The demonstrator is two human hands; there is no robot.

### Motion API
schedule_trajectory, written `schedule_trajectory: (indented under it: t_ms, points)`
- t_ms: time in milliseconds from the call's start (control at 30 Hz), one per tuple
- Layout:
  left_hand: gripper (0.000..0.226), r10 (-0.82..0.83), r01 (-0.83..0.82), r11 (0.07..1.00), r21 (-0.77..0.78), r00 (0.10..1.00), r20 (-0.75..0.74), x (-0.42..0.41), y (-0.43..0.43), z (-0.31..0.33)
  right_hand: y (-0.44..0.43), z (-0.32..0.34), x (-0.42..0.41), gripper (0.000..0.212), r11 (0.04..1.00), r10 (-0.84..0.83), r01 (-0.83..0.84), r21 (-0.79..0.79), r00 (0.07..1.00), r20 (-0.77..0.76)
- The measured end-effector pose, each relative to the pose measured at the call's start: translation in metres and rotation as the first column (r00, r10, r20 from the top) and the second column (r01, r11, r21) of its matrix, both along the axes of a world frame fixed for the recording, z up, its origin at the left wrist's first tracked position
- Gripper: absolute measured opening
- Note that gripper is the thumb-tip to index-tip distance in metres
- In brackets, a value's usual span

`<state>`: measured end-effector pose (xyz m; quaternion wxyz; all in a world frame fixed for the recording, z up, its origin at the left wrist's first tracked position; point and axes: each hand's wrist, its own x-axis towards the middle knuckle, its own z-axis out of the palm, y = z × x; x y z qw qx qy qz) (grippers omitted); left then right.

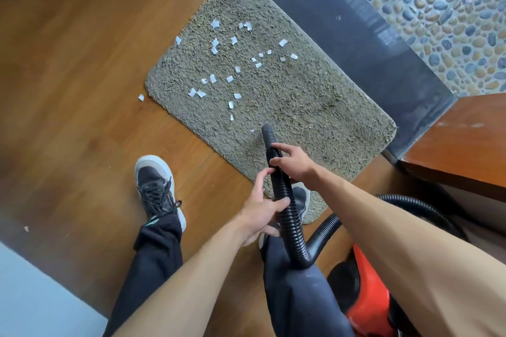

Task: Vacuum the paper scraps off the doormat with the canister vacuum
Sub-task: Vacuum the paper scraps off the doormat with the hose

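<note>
A shaggy grey-green doormat lies on the wooden floor, with several white paper scraps scattered over its middle and left part. One scrap lies on the floor just off the mat's left corner. My left hand and my right hand both grip the black ribbed vacuum hose. Its smooth black nozzle end points down at the mat's near part, close to a small scrap. The red and black canister vacuum sits at the lower right.
My left shoe stands on the wooden floor; my right shoe rests on the mat's near corner. A dark threshold strip and a pebble floor lie beyond the mat. A wooden ledge juts in at right.
</note>
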<state>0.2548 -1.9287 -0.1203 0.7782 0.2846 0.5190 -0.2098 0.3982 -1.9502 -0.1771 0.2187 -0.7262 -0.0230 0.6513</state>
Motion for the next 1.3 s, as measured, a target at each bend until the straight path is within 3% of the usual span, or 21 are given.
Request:
schedule_trajectory:
  t_ms: [367,933,1300]
  points:
    - [0.062,0.124,-0.124,0.987,-0.105,0.992,-0.005,-0.050,0.027,-0.011,0.026,-0.018,-0.050,0.053,0.999,-0.030,0.031,-0.020,0.999,0.034]
    - [0.069,-0.006,0.008,0.997,-0.082,1.000,0.021,-0.045,0.050,-0.005,0.033,-0.008,-0.043,0.055,0.991,-0.107,0.109,-0.079,0.994,0.032]
    - [0.065,0.115,-0.120,0.989,-0.092,0.992,-0.054,-0.071,0.068,-0.002,0.067,-0.018,-0.075,0.058,0.997,0.083,-0.083,0.005,0.993,0.081]
